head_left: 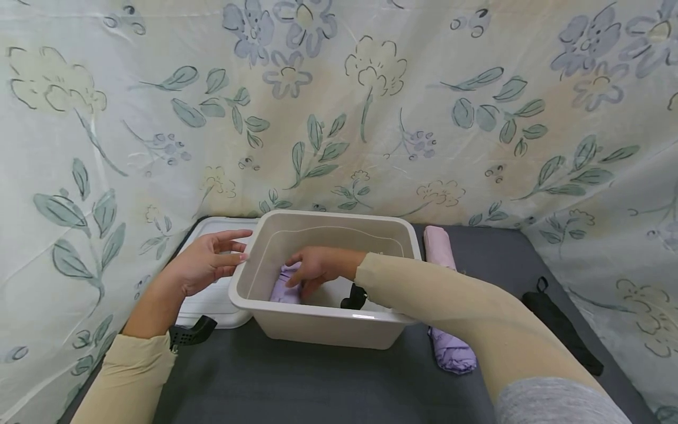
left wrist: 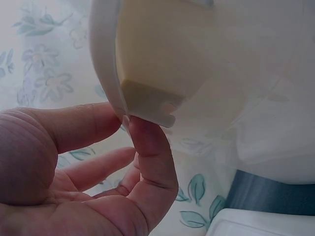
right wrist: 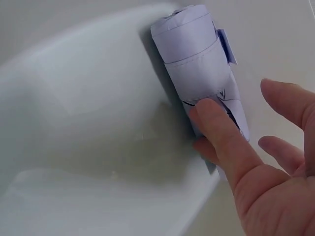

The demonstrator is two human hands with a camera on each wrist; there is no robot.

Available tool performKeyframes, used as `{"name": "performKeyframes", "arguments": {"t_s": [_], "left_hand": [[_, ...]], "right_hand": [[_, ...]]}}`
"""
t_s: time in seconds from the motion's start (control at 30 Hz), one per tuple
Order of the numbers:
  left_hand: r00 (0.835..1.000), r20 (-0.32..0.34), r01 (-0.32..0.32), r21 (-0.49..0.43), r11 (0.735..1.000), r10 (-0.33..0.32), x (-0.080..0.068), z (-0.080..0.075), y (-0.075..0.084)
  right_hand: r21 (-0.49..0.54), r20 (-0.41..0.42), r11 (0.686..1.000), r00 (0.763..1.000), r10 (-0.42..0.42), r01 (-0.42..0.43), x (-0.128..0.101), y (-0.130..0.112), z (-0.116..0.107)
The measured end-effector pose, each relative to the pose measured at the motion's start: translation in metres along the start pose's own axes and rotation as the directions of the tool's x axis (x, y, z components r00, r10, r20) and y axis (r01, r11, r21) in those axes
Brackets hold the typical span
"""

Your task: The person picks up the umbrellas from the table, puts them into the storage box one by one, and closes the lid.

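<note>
While the left hand (head_left: 212,262) pinches the beige bin (head_left: 328,334) by its rim, the right hand (head_left: 324,268), fingers loosely spread, touches the purple roll (head_left: 281,290) inside, at the left end; steady rim, light fingertip pressure should seat it neatly.

No lettering, label, brand, number or sign can be read in any of the views.
</note>
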State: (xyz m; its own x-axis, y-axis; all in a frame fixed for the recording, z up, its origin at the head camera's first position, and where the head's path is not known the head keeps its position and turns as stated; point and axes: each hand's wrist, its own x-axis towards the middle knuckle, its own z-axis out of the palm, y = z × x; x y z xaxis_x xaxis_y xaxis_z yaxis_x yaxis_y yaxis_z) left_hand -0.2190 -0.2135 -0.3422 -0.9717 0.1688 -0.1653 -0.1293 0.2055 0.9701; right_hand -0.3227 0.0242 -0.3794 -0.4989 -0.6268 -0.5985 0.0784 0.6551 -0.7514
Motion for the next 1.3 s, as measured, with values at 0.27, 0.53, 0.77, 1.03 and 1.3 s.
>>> {"name": "performKeyframes", "arguments": {"t_s": [0.27, 0.53, 0.77, 1.03, 1.3], "left_hand": [[1.000, -0.008, -0.005, 0.004, 1.000, 0.005, -0.001, 0.002, -0.002], [1.000, -0.007, -0.001, 0.015, 1.000, 0.001, 0.000, 0.003, -0.002], [1.000, -0.004, -0.005, 0.006, 1.000, 0.005, -0.001, 0.001, -0.002], [1.000, 0.007, -0.019, -0.021, 1.000, 0.019, -0.001, 0.000, -0.004], [0.999, 0.026, -0.043, -0.048, 0.998, 0.045, -0.003, 0.002, -0.006]], "right_hand": [[-0.010, 0.010, 1.000, 1.000, 0.003, -0.003, -0.002, -0.001, -0.001], [-0.063, 0.026, 0.997, 0.999, -0.035, 0.037, -0.021, -0.007, -0.018], [-0.036, 0.020, 0.997, 0.998, -0.062, 0.062, -0.045, -0.009, -0.032], [-0.020, -0.007, 0.990, 0.990, -0.139, 0.139, -0.080, -0.010, -0.044], [-0.015, -0.093, 0.967, 0.962, -0.255, 0.255, -0.118, 0.004, -0.059]]}}
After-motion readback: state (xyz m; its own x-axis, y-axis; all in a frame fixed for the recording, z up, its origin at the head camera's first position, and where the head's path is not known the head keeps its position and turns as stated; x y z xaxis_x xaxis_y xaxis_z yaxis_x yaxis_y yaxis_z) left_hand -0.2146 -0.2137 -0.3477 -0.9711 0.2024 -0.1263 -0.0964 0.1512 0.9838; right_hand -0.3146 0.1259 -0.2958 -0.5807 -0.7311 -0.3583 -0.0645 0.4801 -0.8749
